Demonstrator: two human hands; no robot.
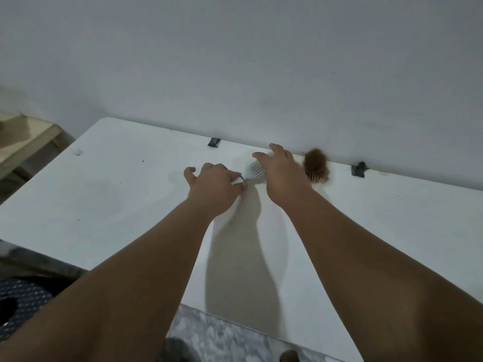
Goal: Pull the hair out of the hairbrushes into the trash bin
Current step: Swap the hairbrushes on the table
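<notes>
I see my left hand [214, 184] closed around the white handle of a pale green hairbrush [254, 169] near the far edge of the white table [117, 184]. My right hand [282, 168] rests on the brush head with fingers spread. Just beside it lies a second brush full of brown hair [316, 164].

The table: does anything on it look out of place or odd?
Yes. A second brush lies at the far edge of the table, against the wall, its head packed with brown hair. No trash bin is in view. The left hand holds the pale brush by its handle; the right hand covers its head.
</notes>
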